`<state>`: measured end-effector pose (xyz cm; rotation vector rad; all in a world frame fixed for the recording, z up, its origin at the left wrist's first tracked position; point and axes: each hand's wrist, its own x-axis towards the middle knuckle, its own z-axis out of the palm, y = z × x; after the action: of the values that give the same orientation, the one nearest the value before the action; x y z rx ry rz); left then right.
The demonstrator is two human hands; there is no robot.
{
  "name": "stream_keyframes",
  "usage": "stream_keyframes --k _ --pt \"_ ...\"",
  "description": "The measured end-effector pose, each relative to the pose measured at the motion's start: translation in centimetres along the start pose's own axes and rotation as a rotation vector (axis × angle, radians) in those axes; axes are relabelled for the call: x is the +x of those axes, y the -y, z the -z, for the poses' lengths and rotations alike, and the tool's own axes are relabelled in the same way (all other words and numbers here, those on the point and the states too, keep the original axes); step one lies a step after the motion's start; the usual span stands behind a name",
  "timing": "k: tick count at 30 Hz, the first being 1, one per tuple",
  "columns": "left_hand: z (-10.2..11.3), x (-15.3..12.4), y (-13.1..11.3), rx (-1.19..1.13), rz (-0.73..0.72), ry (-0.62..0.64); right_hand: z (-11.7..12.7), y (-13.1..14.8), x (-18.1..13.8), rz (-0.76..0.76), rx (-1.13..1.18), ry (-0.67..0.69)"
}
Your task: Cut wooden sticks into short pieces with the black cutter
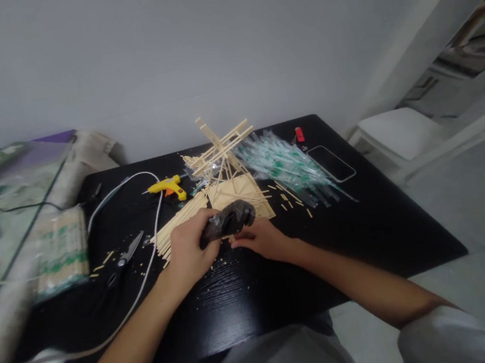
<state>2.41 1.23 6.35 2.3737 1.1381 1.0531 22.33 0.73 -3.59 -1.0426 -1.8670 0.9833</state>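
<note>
My left hand [190, 243] is closed around a dark, shiny, curved object [229, 218]; its exact kind does not show. Close by on the right, my right hand [265, 239] pinches with thumb and fingers just under the front of that object. A pale bit and a speck of red show at those fingertips, too small to name. Beyond both hands, a windmill-like model of thin wooden sticks [224, 147] stands on a square wooden base [228, 193]. Loose wooden sticks [179, 223] lie in a bundle beside my left hand.
A yellow glue gun [171, 187] lies left of the model, near a white cable [146, 271] and scissors [125, 260]. Plastic-wrapped sticks [286, 165] and a phone [331, 163] are at right. A packaged bundle [61, 252] sits left on the black table [349, 238].
</note>
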Motion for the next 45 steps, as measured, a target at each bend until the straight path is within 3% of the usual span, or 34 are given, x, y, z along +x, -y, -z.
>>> stream_keyframes --k 5,16,25,30,34,40,45 --pt "-0.1 -0.4 -0.1 0.000 -0.040 -0.022 -0.2 -0.5 0.0 0.012 -0.041 -0.001" --pt "-0.4 -0.8 -0.1 -0.137 0.025 0.006 -0.1 -0.5 -0.2 0.024 -0.026 -0.005" --pt "0.3 -1.0 -0.2 -0.109 0.063 0.061 0.0 -0.3 -0.3 -0.073 0.048 0.029" --pt "2.3 -2.4 0.8 0.089 0.165 0.054 0.1 0.2 -0.4 -0.154 0.096 0.048" --pt "3.4 -4.6 2.6 0.388 0.241 0.135 0.2 0.5 -0.3 -0.169 0.104 0.049" --pt "2.8 -6.7 3.1 0.725 0.225 0.360 0.2 0.7 -0.4 -0.155 0.140 0.044" --pt "1.7 -6.7 1.7 0.801 0.161 0.395 0.3 0.7 -0.3 -0.159 0.138 0.068"
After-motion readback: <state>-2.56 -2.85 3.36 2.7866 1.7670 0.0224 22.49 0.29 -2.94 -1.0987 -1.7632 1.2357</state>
